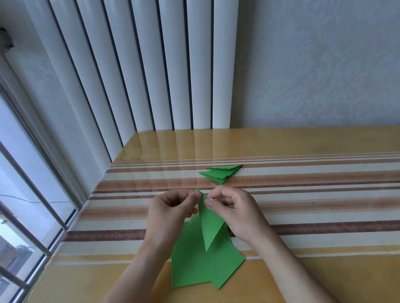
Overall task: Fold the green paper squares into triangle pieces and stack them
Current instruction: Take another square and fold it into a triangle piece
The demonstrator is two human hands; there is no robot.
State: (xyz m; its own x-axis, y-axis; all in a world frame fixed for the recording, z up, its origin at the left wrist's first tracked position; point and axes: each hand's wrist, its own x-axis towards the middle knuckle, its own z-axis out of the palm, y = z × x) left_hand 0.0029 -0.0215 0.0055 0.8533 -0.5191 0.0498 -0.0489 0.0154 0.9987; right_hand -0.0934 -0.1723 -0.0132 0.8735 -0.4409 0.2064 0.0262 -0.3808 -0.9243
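- Currently, head view: the folded triangle (210, 221) is held above the bench (328, 273), its long axis running from the far tip between the two hands to a sharp near tip.
- Left hand (173, 215): thumb and forefinger pinch the triangle's far tip from the left side; the other fingers are curled.
- Right hand (236, 211): thumb and forefinger pinch the right edge just beside that far tip; the thumbnail faces the camera.
- Key relation: the stack of finished triangles (220, 173) lies on the bench beyond both hands, slightly right of centre. The right hand is the nearer one, so placing the piece probably calls for a short forward reach.
- Supply: the unfolded green squares (192, 262) lie flat on the bench beneath the held piece, overlapping and fanned, between the two forearms.
- Materials: the paper is thin, matte and sharply creased; it should flex easily if gripped only at one tip. The bench surface is glossy, with a striped cloth (320, 188) under a clear cover.
- Surroundings: a white ribbed radiator (148, 58) stands at the far edge; a window (5, 170) is at left.
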